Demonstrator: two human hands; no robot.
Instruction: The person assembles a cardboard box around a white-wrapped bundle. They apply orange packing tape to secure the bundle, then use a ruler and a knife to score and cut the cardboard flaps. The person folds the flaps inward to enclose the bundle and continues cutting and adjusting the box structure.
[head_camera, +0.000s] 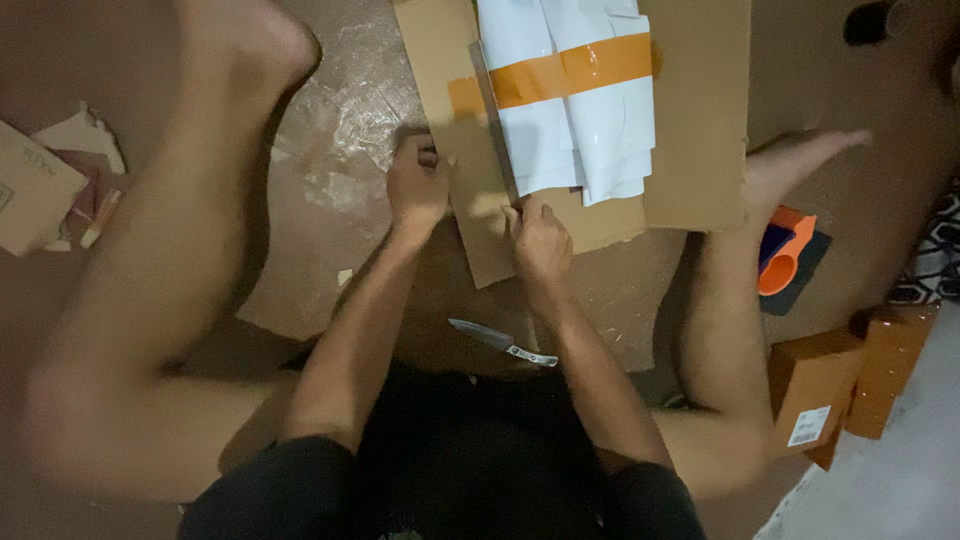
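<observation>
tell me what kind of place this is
Likely a home floor used for packing parcels. The person sits on the floor, left hand and right hand on cardboard with taped white mailers; a knife, tape dispenser and small boxes lie nearby.

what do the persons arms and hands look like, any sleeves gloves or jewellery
Both arms are bare, with no sleeves in view. The left hand and right hand have no gloves; no rings, watch or bracelet show, though the picture is dim and slightly blurred.
</observation>
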